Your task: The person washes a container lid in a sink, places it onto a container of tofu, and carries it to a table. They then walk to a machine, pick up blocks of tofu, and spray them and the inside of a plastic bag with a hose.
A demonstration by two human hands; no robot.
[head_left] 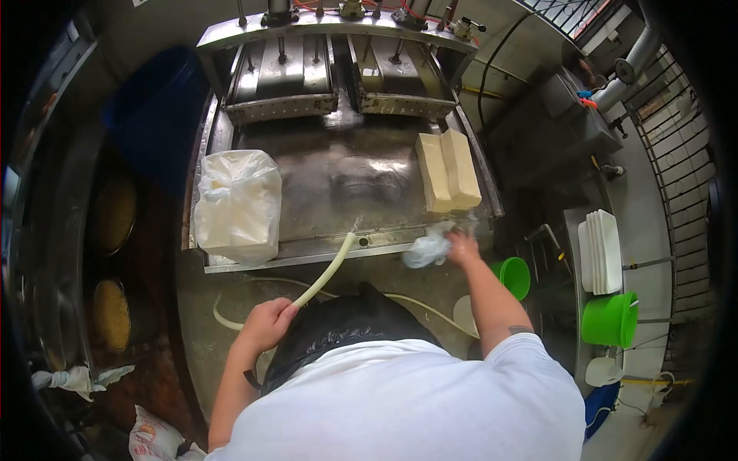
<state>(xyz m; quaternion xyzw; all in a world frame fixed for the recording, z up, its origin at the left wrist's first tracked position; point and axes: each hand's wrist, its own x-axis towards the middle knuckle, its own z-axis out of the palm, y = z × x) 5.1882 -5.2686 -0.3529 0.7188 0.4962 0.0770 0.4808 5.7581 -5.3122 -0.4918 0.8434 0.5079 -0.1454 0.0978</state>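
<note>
My left hand (268, 323) is closed around a pale hose (329, 275), whose open end points at the front edge of the steel table (338, 192). A little water shows at the hose's mouth. My right hand (463, 247), partly blurred, grips a crumpled bluish-white cloth (427, 247) over the table's front right edge; it could also be a thin bag. Just beyond that hand stand two long cream blocks, like tofu (448, 170), side by side. At the table's left front corner sits a white plastic bag (239, 206) with a bulky pale block inside.
Two perforated metal trays (280, 107) under a press frame (330, 24) take up the table's back. Green buckets (607, 320) and stacked white trays (600, 252) are on the right. A blue barrel (157, 100) stands back left. Hose loops lie on the floor.
</note>
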